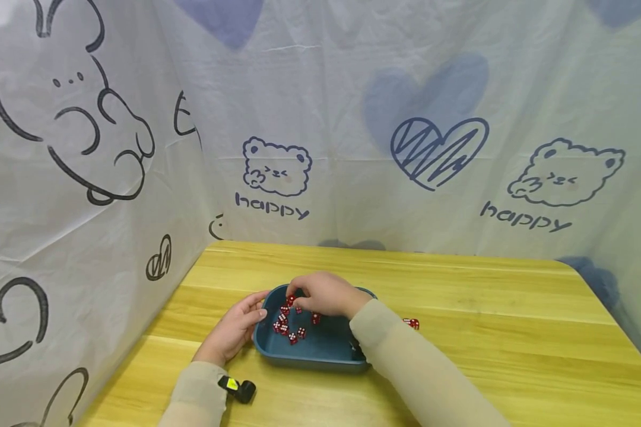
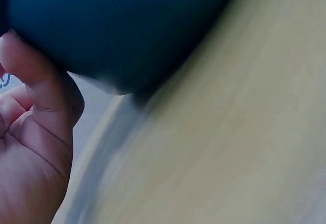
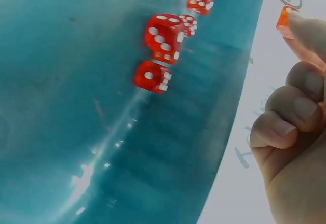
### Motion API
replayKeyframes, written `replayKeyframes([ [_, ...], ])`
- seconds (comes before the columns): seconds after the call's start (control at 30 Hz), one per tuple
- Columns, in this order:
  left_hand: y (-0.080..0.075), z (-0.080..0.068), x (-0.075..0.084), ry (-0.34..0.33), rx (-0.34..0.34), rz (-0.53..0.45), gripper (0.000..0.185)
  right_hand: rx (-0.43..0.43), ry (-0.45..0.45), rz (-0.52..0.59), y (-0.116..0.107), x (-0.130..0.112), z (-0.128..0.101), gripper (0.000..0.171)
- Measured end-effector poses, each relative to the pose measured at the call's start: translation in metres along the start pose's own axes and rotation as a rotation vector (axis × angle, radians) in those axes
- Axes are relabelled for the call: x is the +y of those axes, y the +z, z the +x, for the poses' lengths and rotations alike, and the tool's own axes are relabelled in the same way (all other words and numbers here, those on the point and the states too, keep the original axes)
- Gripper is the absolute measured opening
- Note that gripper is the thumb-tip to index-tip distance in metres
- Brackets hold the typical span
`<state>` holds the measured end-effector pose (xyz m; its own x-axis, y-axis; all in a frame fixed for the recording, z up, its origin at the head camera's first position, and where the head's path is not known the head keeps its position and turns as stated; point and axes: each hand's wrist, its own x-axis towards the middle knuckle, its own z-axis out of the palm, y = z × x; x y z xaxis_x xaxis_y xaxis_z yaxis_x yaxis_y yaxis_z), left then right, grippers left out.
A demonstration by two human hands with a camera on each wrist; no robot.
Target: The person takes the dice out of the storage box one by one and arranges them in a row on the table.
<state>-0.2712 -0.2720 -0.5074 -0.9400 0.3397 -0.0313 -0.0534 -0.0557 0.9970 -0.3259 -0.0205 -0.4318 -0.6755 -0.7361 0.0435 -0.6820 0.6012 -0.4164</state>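
A dark blue rectangular bin (image 1: 320, 363) stands on the table with several red dice (image 1: 292, 338) inside, mostly toward its left half. At its left end my left hand (image 1: 235, 326) grips the wall, thumb over the rim; the left wrist view shows these fingers against the blue wall. Over the far left part of the bin is my right hand (image 1: 326, 293). Its thumb and index finger pinch one red die (image 3: 285, 22), while the other fingers curl toward the palm. Other dice with white pips (image 3: 152, 76) lie in the bin below.
More red dice (image 1: 412, 324) lie on the wood-grain table (image 1: 491, 332) just right of the bin, partly behind my right sleeve. A printed white curtain (image 1: 342, 196) rises along the table's back and left side. A black camera (image 1: 238, 389) sits on my left wrist.
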Motion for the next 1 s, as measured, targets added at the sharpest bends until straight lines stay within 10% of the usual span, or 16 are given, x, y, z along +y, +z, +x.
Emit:
replayKeyframes([
  [1.0,0.001,0.0,0.002,-0.008,0.021,0.009,0.052,0.142,-0.015,-0.092,-0.051,0.004,-0.05,0.019],
])
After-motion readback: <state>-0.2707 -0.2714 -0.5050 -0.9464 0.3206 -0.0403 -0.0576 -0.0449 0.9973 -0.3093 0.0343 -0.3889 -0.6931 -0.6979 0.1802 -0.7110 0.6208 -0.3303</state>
